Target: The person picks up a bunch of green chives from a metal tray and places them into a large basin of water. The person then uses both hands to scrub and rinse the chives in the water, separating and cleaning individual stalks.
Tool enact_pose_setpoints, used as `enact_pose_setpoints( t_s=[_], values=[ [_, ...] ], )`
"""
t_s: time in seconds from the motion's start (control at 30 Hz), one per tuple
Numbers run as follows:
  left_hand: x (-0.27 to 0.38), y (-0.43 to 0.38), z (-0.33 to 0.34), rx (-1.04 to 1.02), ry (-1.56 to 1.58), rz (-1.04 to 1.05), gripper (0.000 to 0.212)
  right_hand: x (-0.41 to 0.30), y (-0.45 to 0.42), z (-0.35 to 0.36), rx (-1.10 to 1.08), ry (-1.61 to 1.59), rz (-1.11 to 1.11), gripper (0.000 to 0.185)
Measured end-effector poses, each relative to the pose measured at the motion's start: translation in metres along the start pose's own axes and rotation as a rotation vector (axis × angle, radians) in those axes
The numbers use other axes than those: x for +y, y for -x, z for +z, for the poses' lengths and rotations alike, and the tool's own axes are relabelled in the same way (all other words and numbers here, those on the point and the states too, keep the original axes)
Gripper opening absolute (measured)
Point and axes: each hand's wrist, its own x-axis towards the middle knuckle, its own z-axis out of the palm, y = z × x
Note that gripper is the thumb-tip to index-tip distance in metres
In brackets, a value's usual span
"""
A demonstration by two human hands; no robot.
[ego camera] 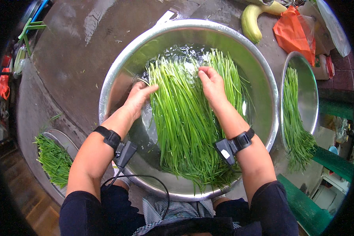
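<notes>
A large bunch of long green garlic chives (184,118) lies in water inside a wide stainless steel basin (261,124). Its pale cut ends point away from me, and the leafy tips rest over the near rim. At the bunch's left edge is my left hand (139,97), its thumb apart from the fingers and against the outer stalks; its fingertips are partly hidden. My right hand (213,84) is over the stalks on the right, thumb and forefinger brought together. Whether it pinches a stalk is not clear. More chives (228,76) lie right of that hand.
A smaller metal basin (308,88) at the right holds another bunch of chives (292,115). On the left, cut greens (53,159) fill a metal container. A pale green gourd (252,25) and an orange plastic bag (295,34) lie at the far right. A cable (153,177) loops near my lap.
</notes>
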Motion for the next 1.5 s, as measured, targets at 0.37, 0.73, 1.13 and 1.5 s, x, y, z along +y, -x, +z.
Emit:
enact_pose_setpoints(
  t_s=[0.37,0.73,1.13,1.5],
  values=[
    [0.027,-0.01,0.047,-0.287,0.659,0.089,0.076,-0.012,0.0,0.056,-0.249,-0.062,0.232,0.055],
    [0.031,0.019,0.042,-0.142,0.748,0.093,0.069,-0.019,0.033,0.086,-0.186,0.339,-0.064,0.061],
    [0.045,0.047,0.057,0.478,-0.385,0.646,0.057,-0.027,-0.006,-0.052,0.306,0.386,-0.265,0.029],
    [0.06,-0.032,0.133,-0.238,0.496,0.086,0.096,0.037,-0.056,-0.091,0.074,0.148,0.289,0.064]
  ],
)
